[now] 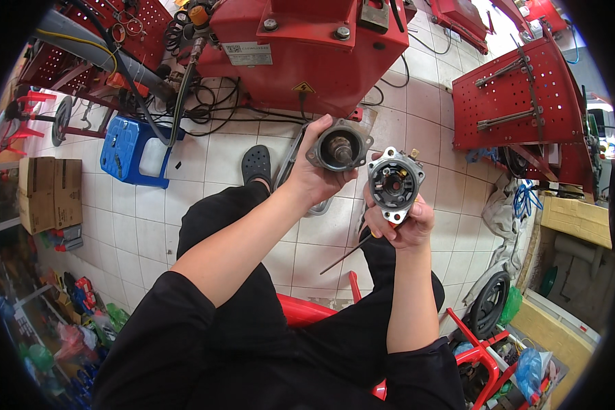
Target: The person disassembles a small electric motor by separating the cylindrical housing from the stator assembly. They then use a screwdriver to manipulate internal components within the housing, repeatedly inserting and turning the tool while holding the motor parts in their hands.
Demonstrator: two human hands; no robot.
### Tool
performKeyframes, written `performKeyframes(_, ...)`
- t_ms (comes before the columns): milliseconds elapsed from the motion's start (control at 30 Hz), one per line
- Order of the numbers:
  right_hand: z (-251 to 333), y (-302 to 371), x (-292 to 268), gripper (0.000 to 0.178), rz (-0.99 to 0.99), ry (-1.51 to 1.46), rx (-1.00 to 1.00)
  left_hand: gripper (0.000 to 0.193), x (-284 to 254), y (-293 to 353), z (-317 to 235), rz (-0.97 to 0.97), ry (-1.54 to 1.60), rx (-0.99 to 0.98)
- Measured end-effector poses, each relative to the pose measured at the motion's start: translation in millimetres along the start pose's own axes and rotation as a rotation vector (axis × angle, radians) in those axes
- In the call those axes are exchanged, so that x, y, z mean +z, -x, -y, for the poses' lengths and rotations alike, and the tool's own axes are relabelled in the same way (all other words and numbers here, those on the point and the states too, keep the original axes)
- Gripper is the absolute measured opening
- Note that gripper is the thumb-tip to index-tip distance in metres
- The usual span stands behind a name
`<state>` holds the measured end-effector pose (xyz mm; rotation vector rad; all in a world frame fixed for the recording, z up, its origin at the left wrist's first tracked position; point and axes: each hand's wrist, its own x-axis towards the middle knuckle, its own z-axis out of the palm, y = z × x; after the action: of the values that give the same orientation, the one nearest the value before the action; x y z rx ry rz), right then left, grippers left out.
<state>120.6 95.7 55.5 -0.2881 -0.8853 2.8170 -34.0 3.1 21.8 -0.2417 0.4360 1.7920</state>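
My left hand [313, 186] is wrapped round a cup-shaped grey metal housing [337, 149] with bolt ears on its rim. Its open end faces me, and a dark stepped shaft shows inside. Just to the right, my right hand [410, 227] grips a round metal end cover [393, 186] with bolt holes, a central bore and small fittings round its inside. The two parts are close together but apart. A thin dark rod [342, 262] sticks out below the right hand's fingers, slanting down-left; its other end is hidden in that hand, beside a bit of red and yellow.
A red machine [307, 75] stands ahead, with black cables on the tiled floor. At left are a blue plastic stool [124, 152] and cardboard boxes [50, 194]. A red perforated rack [519, 96] is at right; a red stool [482, 355] with parts is lower right.
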Motion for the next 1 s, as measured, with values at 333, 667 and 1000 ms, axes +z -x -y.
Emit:
performKeyframes(333,1,2,-10,0.087,0.059,0.096,0.029,0.042,4,2,2,-0.008,-0.151,0.095)
performKeyframes(667,-4,3,-3,0.082,-0.082,0.115,-0.016,0.044,4,5,1,0.035,-0.192,0.054)
performKeyframes(1000,-5,7,-4,0.086,-0.047,0.087,0.035,0.045,12,6,7,-0.082,-0.254,0.130)
